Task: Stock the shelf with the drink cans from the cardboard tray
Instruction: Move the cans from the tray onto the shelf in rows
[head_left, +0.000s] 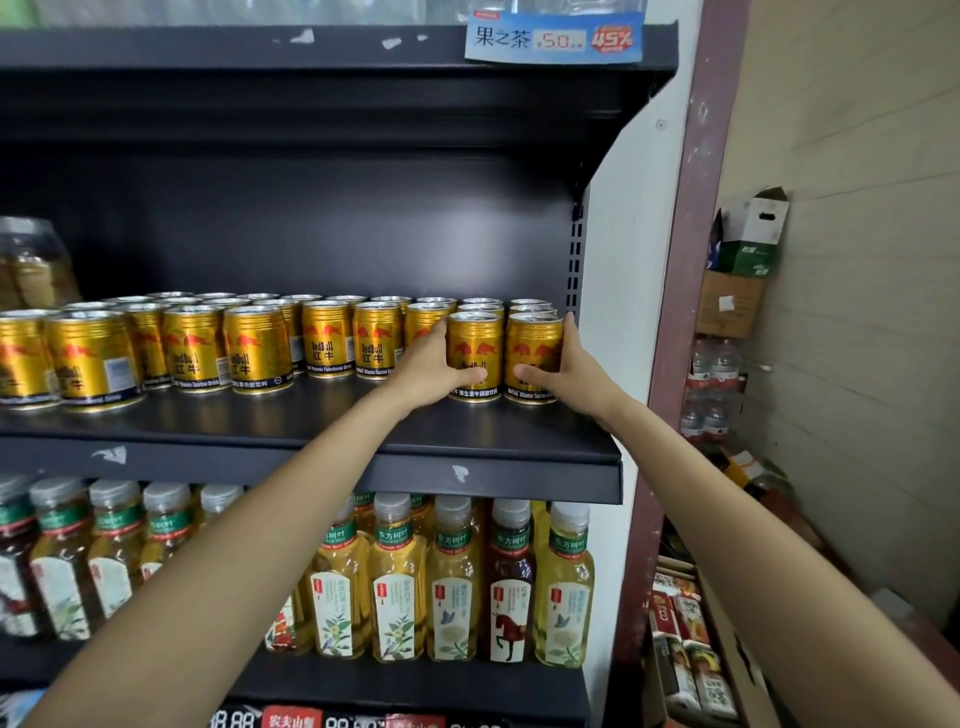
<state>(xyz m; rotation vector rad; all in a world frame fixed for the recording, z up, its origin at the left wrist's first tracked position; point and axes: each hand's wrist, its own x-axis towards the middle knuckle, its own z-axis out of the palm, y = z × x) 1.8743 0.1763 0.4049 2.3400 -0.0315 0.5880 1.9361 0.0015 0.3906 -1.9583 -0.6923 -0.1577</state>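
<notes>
Rows of gold drink cans (260, 348) with red bulls stand on the dark middle shelf (322, 415). At the shelf's right end my left hand (431, 374) wraps around one gold can (475, 348) and my right hand (566, 374) wraps around the gold can beside it (535, 345). Both cans stand upright on the shelf in front of more cans. The cardboard tray is out of view.
Tea bottles (452, 577) fill the shelf below. A blue price tag (553, 39) hangs on the shelf above. The shelf's side post (574, 260) stands just right of my right hand. Boxes (748, 244) and water bottles (711, 374) sit at the far right.
</notes>
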